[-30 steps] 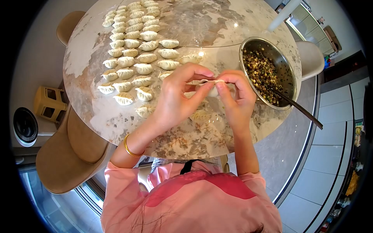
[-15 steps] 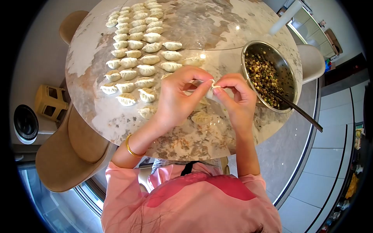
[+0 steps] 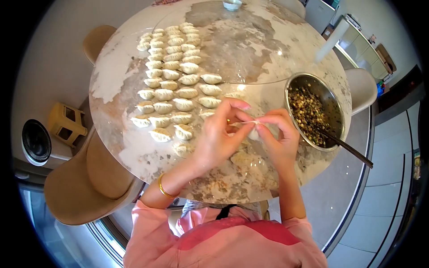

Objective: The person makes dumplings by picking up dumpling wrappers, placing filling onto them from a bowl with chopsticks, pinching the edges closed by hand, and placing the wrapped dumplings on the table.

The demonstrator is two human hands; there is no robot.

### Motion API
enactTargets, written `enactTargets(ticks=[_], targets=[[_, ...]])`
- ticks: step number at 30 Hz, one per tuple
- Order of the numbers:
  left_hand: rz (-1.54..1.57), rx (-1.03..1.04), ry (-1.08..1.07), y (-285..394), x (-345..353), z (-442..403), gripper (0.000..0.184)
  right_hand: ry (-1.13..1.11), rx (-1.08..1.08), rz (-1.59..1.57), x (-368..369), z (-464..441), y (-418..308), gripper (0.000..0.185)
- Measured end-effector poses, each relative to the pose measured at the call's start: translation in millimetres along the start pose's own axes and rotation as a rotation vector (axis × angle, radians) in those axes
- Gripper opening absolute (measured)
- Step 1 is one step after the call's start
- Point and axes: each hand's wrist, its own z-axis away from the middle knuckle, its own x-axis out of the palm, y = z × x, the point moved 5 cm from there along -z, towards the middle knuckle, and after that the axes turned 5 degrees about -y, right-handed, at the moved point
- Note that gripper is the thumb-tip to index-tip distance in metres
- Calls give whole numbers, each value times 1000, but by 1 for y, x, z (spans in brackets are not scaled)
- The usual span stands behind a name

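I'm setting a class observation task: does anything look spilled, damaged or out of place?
Nothing stands out: the dumplings lie in loose rows, the filling sits inside its bowl, and the left hand and right hand pinch some dough.

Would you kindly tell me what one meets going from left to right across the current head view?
Round black-faced white object, beige stool with cut-outs, white pleated dumplings, left hand, right hand, shiny round metal bowl, pale rounded chair.

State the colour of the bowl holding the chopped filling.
The bowl is silver-grey with a metallic shine, seen best in the head view.
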Motion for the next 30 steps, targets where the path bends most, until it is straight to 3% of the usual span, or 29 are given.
enactTargets(ticks=[7,9,16,26,30], targets=[[122,34,8,1,7,0,33,32,-34,-25,-2,-4,7,10],[111,0,42,-2,3,-1,26,23,38,-189,2,-3,5,7],[-40,-129,47,2,-6,-2,10,63,56,-258,5,0,9,9],[-186,93,53,16,-6,-2,9,-50,-10,-207,5,1,2,13],[-230,173,3,19,-4,-1,17,-4,114,-272,1,3,8,16]])
